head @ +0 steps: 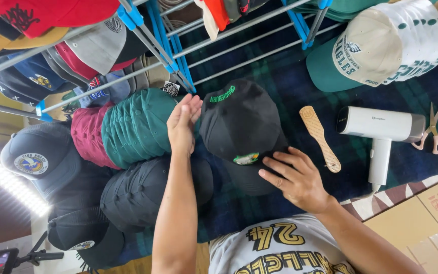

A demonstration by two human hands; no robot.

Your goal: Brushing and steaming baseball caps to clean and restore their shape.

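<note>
Black fabric baseball cap [239, 127] with a green embroidered patch is lying on the dark plaid blanket [300, 86], being positioned between both hands. Left hand [183, 122] is pressing flat and open against its side beside the stacked green caps [138, 127]; right hand [295, 175] is resting open-fingered on the brim. Next move, I judge, calls for a firmer grasp.

Two hands show: the left hand [183, 122] and the right hand [295, 177]. There is one black cap [239, 127] between them, one stack of green caps [138, 127], one cream-and-green cap [381, 45], one white hair dryer [381, 127], one wooden paddle [319, 137] and one pair of scissors [433, 131].
</note>
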